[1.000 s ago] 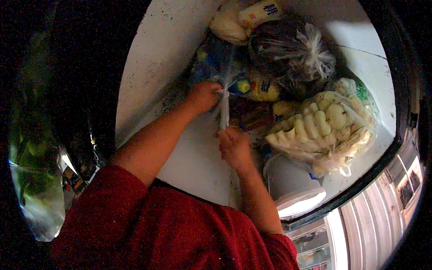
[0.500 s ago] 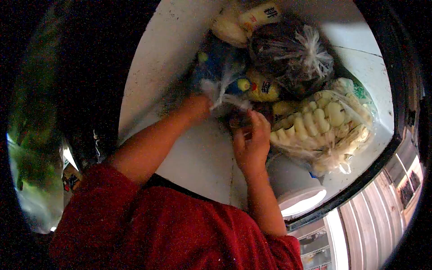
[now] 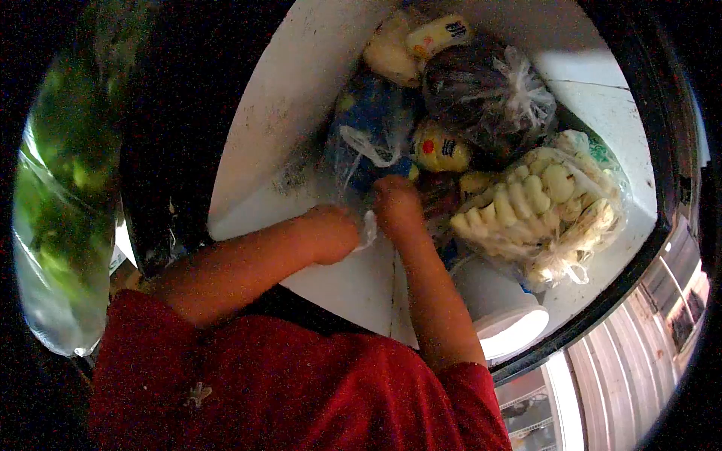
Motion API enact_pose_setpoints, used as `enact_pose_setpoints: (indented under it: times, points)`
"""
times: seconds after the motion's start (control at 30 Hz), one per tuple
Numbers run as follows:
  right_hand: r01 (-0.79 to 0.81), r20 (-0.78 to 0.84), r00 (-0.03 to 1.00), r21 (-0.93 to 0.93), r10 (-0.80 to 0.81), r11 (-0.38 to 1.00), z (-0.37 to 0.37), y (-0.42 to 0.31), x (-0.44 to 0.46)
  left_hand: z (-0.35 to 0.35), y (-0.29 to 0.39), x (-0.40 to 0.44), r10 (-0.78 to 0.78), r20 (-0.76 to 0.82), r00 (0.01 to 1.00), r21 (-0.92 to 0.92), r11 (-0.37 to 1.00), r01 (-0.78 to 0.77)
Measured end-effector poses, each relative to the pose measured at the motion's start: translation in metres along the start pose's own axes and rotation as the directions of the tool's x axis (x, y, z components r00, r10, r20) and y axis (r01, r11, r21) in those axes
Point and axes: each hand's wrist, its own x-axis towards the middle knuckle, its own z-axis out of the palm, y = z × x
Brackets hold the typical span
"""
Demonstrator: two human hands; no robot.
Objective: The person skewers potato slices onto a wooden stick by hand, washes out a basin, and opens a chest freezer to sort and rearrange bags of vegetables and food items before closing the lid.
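A clear plastic bag (image 3: 366, 143) with dark blue contents leans against the left inner wall of a white chest. My left hand (image 3: 336, 233) is closed in a fist at the bag's near side, and a twisted white strip of its plastic shows beside the knuckles. Close by on the right, my right hand (image 3: 397, 201) is curled against the front of the same bag; its fingertips are hidden, though it appears to grip the plastic. One loose white handle loop (image 3: 368, 144) stands up above both hands.
Right of my hands lies a clear bag of pale, plump pieces (image 3: 538, 195). Behind are a knotted bag of dark contents (image 3: 481, 94) and yellow printed packs (image 3: 442, 146). A white tub (image 3: 492, 297) stands near the dark chest rim (image 3: 602, 331). Bagged greenery (image 3: 68, 248) hangs left.
My left hand has come down toward me, drawing the bag's plastic with it. My right hand has moved up and left onto the bag. The view has shifted slightly.
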Motion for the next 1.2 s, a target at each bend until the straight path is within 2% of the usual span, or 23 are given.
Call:
enact_pose_setpoints:
  times: [0.03,0.07,0.1,0.13,0.2,0.23,0.3,0.33,0.4,0.5,0.57,0.6,0.67,0.7,0.8,0.87,0.93,1.0,1.03,1.1,1.13,1.17,1.2]
  points:
    - [-0.023,0.109,0.993,-0.194,0.045,0.981,0.008,0.005,0.007,-0.010,0.002,-0.002,-0.017,-0.044,0.999,-0.039,0.999,0.015]
    - [-0.025,0.157,0.985,-0.289,0.074,0.957,0.014,0.010,0.010,-0.023,0.001,0.001,-0.058,0.216,0.975,-0.039,0.997,0.068]
    - [-0.017,0.205,0.973,-0.380,0.102,0.925,0.017,0.012,0.014,-0.035,0.002,0.003,-0.094,0.464,0.881,-0.025,0.993,0.119]
    - [0.031,0.218,0.974,-0.369,0.054,0.929,0.018,0.016,0.015,-0.033,0.003,0.004,-0.098,0.462,0.881,-0.026,0.992,0.124]
    - [0.082,0.230,0.973,-0.356,0.002,0.931,0.023,0.019,0.020,-0.032,0.006,0.003,-0.009,0.417,0.909,-0.061,0.997,0.038]
    - [-0.043,0.083,0.994,-0.247,0.065,0.968,0.027,0.018,0.024,-0.031,0.009,0.002,-0.012,0.419,0.908,-0.060,0.997,0.041]
    - [-0.147,-0.052,0.988,-0.108,0.143,0.983,0.034,0.022,0.037,-0.034,0.012,-0.002,-0.045,0.370,0.928,-0.090,0.992,0.084]
    - [-0.130,-0.062,0.991,-0.410,0.115,0.903,0.041,0.028,0.046,-0.036,0.012,-0.005,-0.052,0.380,0.923,-0.091,0.991,0.093]
    - [-0.100,-0.058,0.995,-0.665,0.082,0.741,0.052,0.042,0.056,-0.038,0.012,-0.012,-0.073,0.414,0.908,-0.087,0.989,0.120]
    - [-0.075,-0.118,0.993,-0.742,-0.020,0.666,0.062,0.064,0.066,-0.048,0.008,-0.021,-0.153,0.434,0.888,-0.091,0.973,0.212]
    - [-0.117,0.129,0.962,-0.599,0.240,0.792,0.080,0.078,0.075,-0.049,0.001,-0.026,-0.172,0.439,0.882,-0.078,0.971,0.228]
    - [-0.117,0.129,0.962,-0.600,0.240,0.792,0.077,0.077,0.075,-0.049,-0.001,-0.028,-0.187,0.444,0.876,-0.066,0.969,0.240]
    - [-0.122,0.255,0.923,-0.518,0.289,0.847,0.074,0.076,0.074,-0.046,-0.005,-0.035,-0.214,0.386,0.898,-0.113,0.954,0.276]
    - [-0.123,0.255,0.922,-0.519,0.291,0.846,0.073,0.074,0.072,-0.048,-0.005,-0.037,-0.243,0.330,0.912,-0.164,0.937,0.309]
    - [-0.208,0.244,0.899,-0.492,0.363,0.845,0.066,0.073,0.068,-0.060,-0.002,-0.041,-0.293,0.312,0.904,-0.194,0.911,0.363]
    - [-0.108,0.155,0.964,-0.515,0.216,0.851,0.066,0.069,0.060,-0.070,0.007,-0.049,-0.270,0.293,0.917,-0.201,0.921,0.335]
    - [-0.125,0.138,0.969,-0.447,0.207,0.886,0.070,0.062,0.062,-0.066,0.018,-0.056,-0.241,0.288,0.927,-0.211,0.928,0.307]
    - [-0.138,0.116,0.974,-0.380,0.195,0.915,0.079,0.061,0.070,-0.057,0.026,-0.065,-0.009,0.211,0.978,-0.217,0.975,0.055]
    - [-0.026,-0.020,1.000,-0.381,0.020,0.924,0.088,0.064,0.074,-0.051,0.030,-0.069,0.015,0.126,0.992,-0.241,0.970,0.016]
    - [0.081,-0.158,0.975,-0.386,-0.153,0.919,0.097,0.060,0.083,-0.052,0.030,-0.076,0.029,0.102,0.994,-0.281,0.960,0.001]
    - [-0.071,-0.091,0.995,-0.323,0.044,0.944,0.095,0.056,0.090,-0.056,0.030,-0.078,0.043,0.066,0.997,-0.322,0.947,-0.020]
    - [-0.227,-0.006,0.972,-0.268,0.234,0.936,0.093,0.051,0.097,-0.060,0.031,-0.081,0.036,0.075,0.997,-0.319,0.948,-0.010]
    - [-0.226,-0.004,0.973,-0.256,0.233,0.940,0.083,0.041,0.104,-0.064,0.031,-0.084,0.033,0.042,0.999,-0.366,0.931,-0.015]
